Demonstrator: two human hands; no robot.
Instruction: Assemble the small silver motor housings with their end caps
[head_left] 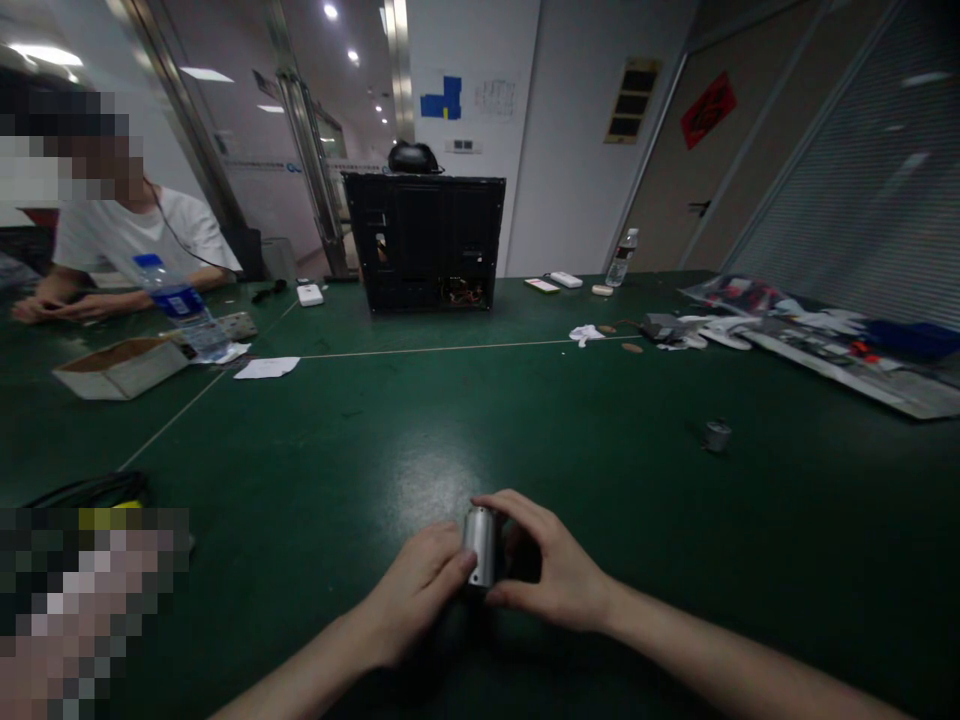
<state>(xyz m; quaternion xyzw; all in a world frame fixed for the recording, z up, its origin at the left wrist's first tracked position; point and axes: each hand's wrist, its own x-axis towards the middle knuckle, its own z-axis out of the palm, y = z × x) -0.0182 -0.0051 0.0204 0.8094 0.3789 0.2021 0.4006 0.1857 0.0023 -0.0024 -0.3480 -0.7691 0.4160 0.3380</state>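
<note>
Between my hands, close to me above the green tabletop, is a silver metal cylinder point(481, 545) that looks like a small motor casing, with a small dark hole low on its side. My left hand point(420, 580) is closed around its left side, the thumb lying across the lower part. From the right, my right hand point(559, 570) curves round it, index fingertip at the top end and thumb near the bottom end. Fingers behind the cylinder are partly hidden. Farther right on the table stands a smaller grey cylindrical part point(716, 435).
The green table point(337, 430) carries a black computer case point(431, 245) at the back, a water bottle point(184, 305) beside an open box point(120, 370), black cables point(97, 490), and a cluttered tray point(847, 370). Another person point(142, 240) sits at the far left.
</note>
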